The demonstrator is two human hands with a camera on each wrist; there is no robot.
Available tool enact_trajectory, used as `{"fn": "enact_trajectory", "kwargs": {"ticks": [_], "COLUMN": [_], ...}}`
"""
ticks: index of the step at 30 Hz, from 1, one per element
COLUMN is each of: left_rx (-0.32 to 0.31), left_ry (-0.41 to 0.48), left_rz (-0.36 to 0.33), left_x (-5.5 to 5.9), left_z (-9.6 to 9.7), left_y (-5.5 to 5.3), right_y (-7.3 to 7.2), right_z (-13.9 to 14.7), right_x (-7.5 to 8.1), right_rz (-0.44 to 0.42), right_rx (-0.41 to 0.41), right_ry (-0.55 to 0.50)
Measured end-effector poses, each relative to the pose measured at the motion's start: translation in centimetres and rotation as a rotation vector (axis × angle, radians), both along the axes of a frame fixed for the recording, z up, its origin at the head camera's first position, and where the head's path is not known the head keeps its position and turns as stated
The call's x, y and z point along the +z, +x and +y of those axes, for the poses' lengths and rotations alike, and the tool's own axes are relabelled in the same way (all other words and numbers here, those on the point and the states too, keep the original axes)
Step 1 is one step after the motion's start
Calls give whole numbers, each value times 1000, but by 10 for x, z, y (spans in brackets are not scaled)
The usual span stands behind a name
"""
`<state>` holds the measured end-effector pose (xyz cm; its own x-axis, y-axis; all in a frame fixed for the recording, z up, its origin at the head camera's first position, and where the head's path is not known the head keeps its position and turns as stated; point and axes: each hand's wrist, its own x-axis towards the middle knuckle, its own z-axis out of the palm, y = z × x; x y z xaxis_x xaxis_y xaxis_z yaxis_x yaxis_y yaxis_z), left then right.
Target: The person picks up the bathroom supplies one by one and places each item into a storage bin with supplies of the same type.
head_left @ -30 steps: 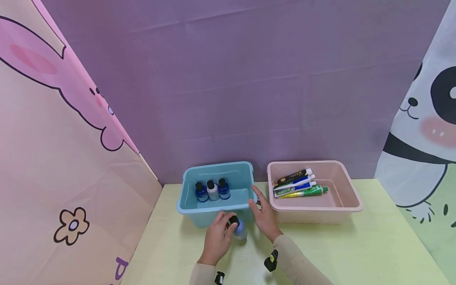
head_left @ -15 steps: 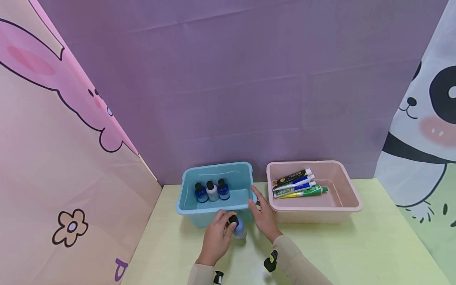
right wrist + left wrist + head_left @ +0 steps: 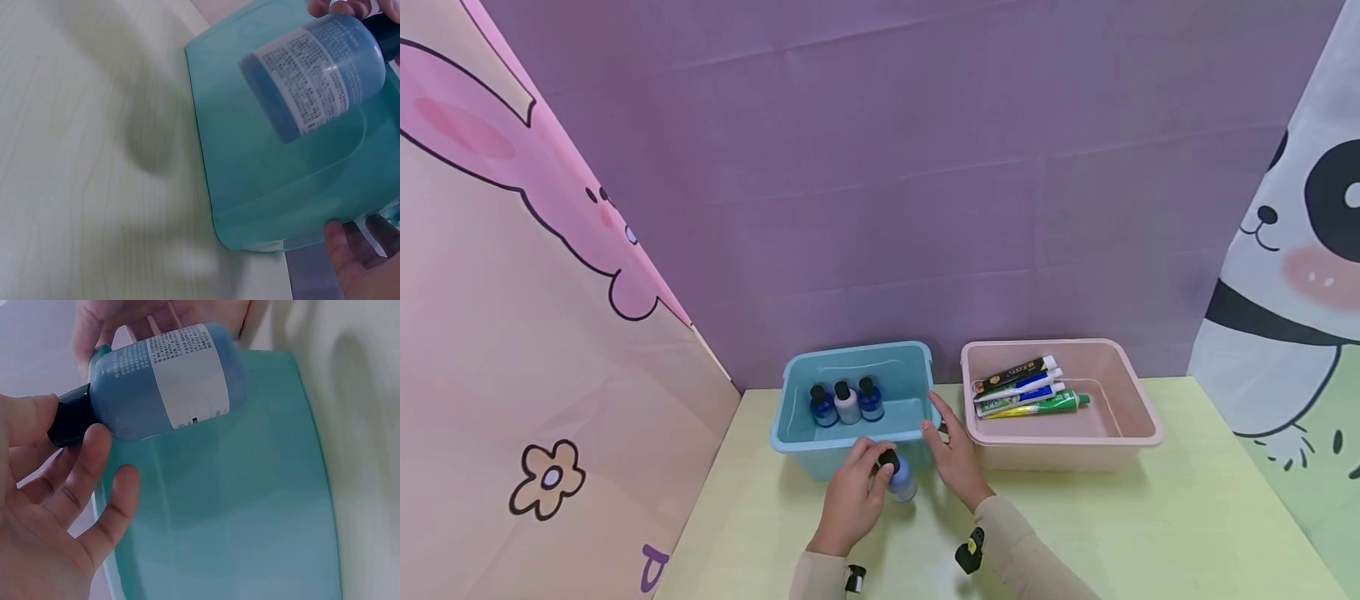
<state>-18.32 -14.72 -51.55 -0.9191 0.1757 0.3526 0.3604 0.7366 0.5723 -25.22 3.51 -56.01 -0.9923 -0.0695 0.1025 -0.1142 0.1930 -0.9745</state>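
Observation:
My left hand [image 3: 852,500] pinches the black cap of a small blue bottle [image 3: 902,483] between thumb and fingers. Tilted, the bottle is held in front of the teal bin [image 3: 820,457], above the table; its white printed label [image 3: 190,381] shows in the left wrist view. My right hand [image 3: 957,458] rests thumb and fingers against the bin's right end, near the rim, with the fingers fairly straight. Inside the bin, two dark blue bottles [image 3: 823,408] and a whitish bottle [image 3: 847,405] stand upright in a row, all black-capped.
To the right, a pink bin [image 3: 1067,454] holds several toothpaste-like tubes [image 3: 1018,390] on its left side. Both bins stand on a pale yellow table [image 3: 1195,533] against a purple backdrop [image 3: 880,208]. Printed cartoon panels flank the table.
My left hand and the bottle have shifted very slightly left and up. The right hand stays at the teal bin's end, and both bins keep their places.

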Motion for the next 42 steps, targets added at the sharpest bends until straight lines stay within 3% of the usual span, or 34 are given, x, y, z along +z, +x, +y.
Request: {"fn": "enact_trajectory", "kwargs": {"ticks": [6, 22, 42], "left_rx": [-9, -29, -18], "left_ry": [32, 115, 111], "left_rz": [53, 107, 145], "left_x": [7, 16, 31], "left_z": [-2, -6, -12], "left_y": [0, 0, -2], "right_y": [-1, 0, 0], "right_z": [1, 0, 0], "right_x": [0, 0, 2], "right_rz": [-3, 2, 11], "right_rx": [-4, -11, -15], "right_ry": [1, 22, 28]}}
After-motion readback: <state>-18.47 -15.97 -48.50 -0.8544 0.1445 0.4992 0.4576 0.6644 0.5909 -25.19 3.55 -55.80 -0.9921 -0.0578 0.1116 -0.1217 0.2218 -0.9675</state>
